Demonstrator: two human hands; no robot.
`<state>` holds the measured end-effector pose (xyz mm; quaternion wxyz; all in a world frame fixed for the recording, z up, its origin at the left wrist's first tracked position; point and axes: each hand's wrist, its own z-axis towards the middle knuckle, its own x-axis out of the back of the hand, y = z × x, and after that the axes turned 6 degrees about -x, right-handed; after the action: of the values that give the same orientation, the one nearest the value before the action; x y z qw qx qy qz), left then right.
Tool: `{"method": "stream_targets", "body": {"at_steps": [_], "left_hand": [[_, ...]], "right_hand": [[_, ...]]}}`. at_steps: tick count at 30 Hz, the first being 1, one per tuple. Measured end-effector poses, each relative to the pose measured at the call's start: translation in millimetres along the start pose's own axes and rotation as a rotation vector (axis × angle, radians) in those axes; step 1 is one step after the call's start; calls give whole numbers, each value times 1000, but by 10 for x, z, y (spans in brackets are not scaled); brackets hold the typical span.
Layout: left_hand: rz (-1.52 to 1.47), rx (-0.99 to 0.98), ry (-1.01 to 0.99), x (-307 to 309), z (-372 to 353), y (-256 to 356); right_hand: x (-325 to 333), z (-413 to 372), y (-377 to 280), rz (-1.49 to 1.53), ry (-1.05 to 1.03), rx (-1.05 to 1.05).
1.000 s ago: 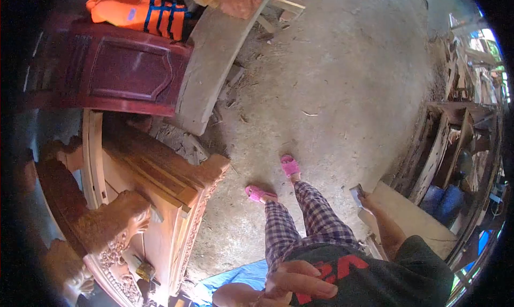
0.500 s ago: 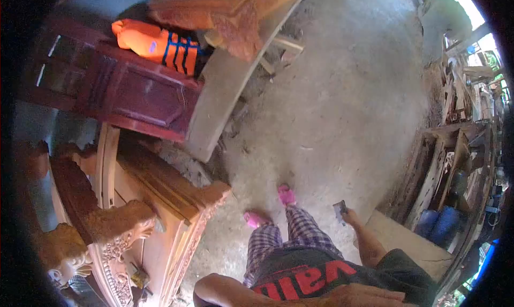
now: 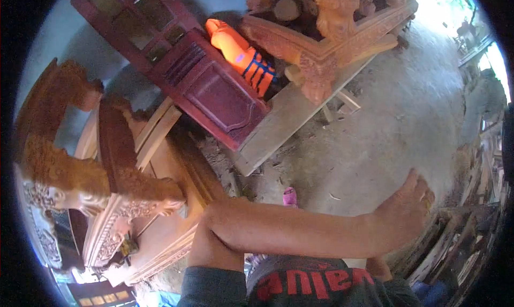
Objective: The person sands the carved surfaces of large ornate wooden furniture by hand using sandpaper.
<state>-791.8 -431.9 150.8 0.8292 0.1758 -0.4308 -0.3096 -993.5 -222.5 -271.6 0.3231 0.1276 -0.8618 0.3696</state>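
My left forearm stretches across my body. My left hand (image 3: 402, 219) is held out at the right, above the concrete floor, with its fingers partly extended and slightly apart. Nothing shows in it. Behind that forearm only a short piece of my right arm appears; my right hand is hidden, along with anything it may hold. To the left of my bent elbow stands carved wooden furniture (image 3: 184, 162) with scrolled, claw-like ends. Under my forearm, a pink slipper (image 3: 289, 196) on one foot peeks out.
A dark red panelled door (image 3: 219, 95) leans at the upper left, with an orange life vest (image 3: 235, 52) on it. Beside it, a carved wooden base (image 3: 321, 55) rests on a long grey board (image 3: 278, 130). Scrap wood (image 3: 471, 237) lines the right side.
My left arm has swung up and across to the right. My right hand, which held a small grey flat object, has gone out of sight. The view has turned, shifting the furniture rightward.
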Motion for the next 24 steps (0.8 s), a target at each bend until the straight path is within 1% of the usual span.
{"method": "stream_targets", "body": {"at_steps": [1,4,5,6,7,9,10,11,12,13,14,15,16,17,18,21,23,24], "left_hand": [[71,-9,-59,-6,6,-42],[111,-7,-220,385,-42,-240],[127,21,-282,500,-60,-374],[142,91,-333,645,-150,-572],[277,170,-454,755,-293,-780],[194,416,-365,744,-1082,-1520],[242,573,-467,696,-1611,-1989],[231,724,-643,654,-2165,-2389],[206,848,-785,626,-2686,-2707],[192,957,-861,643,-3154,-2983],[183,1053,-868,681,-3460,-3148],[177,1145,-851,699,-3556,-3321],[180,1208,-781,749,-3493,-3406],[190,1249,-702,817,-3418,-3551],[203,1276,-590,900,-3273,-3711],[262,1299,-146,1256,-2780,-4001],[320,1279,144,1583,-2444,-4031],[347,1267,275,1789,-2315,-3970]], "right_hand": [[233,70,-416,-7,-13,104],[921,42,-1701,-18,-46,407],[1100,55,-2031,-29,-42,507],[1196,136,-2420,-38,-42,645],[1320,175,-2691,-47,-14,719],[1447,437,-3164,-77,120,879],[1426,664,-3444,-111,231,972],[1367,892,-3726,-163,365,1058],[1450,975,-4127,-247,348,997],[1459,983,-4501,-352,326,922],[1461,952,-4761,-412,309,883],[1547,1047,-4804,-423,286,862],[1655,963,-4617,-407,273,837],[1678,1045,-4524,-392,249,816],[1786,1025,-4311,-371,234,782],[1958,1023,-3793,-376,216,683],[2127,1034,-3497,-387,205,630],[2278,987,-3460,-398,187,640]]}}
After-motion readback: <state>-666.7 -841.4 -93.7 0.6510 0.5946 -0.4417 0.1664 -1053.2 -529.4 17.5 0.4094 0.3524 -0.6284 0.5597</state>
